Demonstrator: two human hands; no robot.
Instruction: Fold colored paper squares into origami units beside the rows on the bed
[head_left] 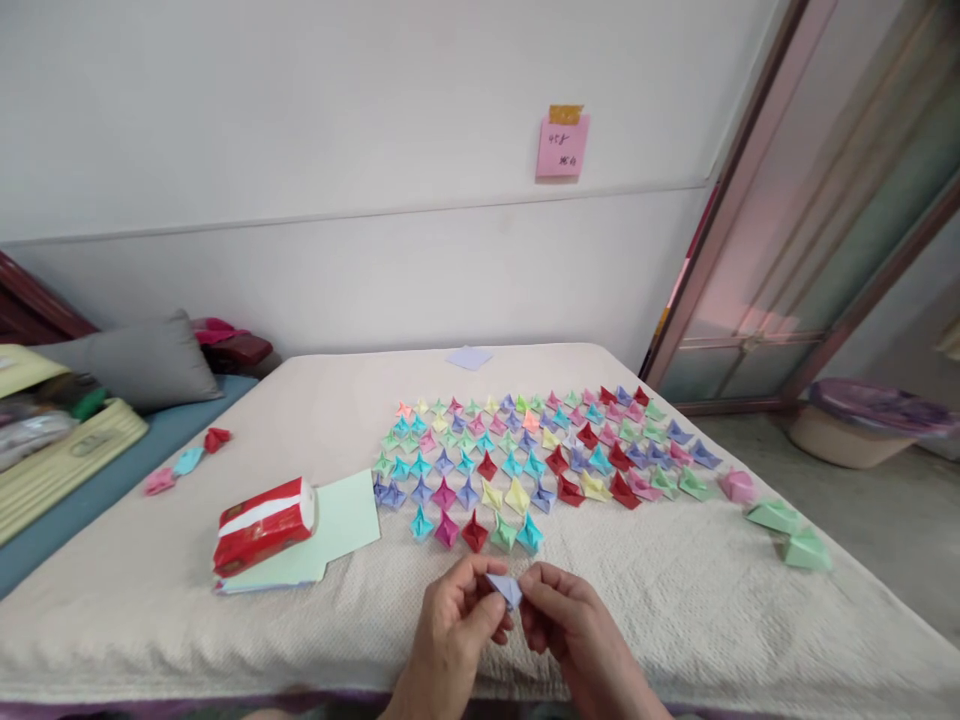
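Observation:
Near the front edge of the cloth-covered table [322,655], both hands meet around a small folded piece of lavender paper [505,590]. My left hand [459,625] pinches its left side between thumb and fingers. On the right side, the thumb and forefinger of my right hand [571,618] grip its edge. Just beyond the hands begins a block of folded paper boats [475,532] in many colours, set out in rows; the closest row holds cyan, magenta, red and green ones.
A red-and-white tissue pack [264,525] rests on light green paper sheets [346,520] at left. Loose folded pieces lie at the far left [189,460] and right [806,549]. A lavender sheet [470,357] lies at the back, below a pink note [562,147] on the wall.

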